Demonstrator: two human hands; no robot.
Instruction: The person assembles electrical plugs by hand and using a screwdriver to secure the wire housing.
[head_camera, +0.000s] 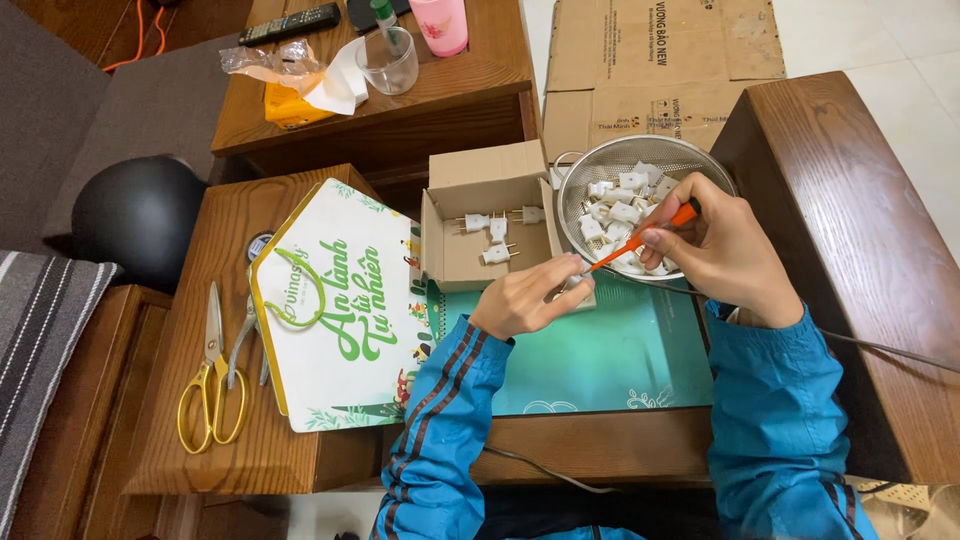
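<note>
We see the left hand (522, 298) curled shut around a small white plastic plug (572, 284), of which only an edge shows past the fingers (560, 270); its prongs are hidden. The right hand (715, 245) pinches a slim orange-handled screwdriver (645, 238) between thumb and fingertips, the other fingers folded loosely, and the shaft slants down to the plug in the left hand. We cannot make out the metal tip where the two meet.

Both hands work above a smooth teal sheet (610, 355) lying on a dark polished wooden table. Just behind the right hand sits a round steel mesh strainer (610, 160) heaped with more white plug parts (620, 205); the hand covers its near rim. Beside it an open corrugated cardboard box (480, 225) holds a few finished white plugs (495, 235) with metal pins.

To the left lies a glossy house-shaped paper bag (335, 310), white with green lettering, and beyond it yellow-handled scissors (212, 385) and grey pliers (245, 335), the latter partly tucked under the bag. Both sleeves (770, 420) are blue knit with striped trim. On the farther wooden table stand a clear glass (390, 62) and a pink cup (440, 25) cut off by the frame's top edge.
</note>
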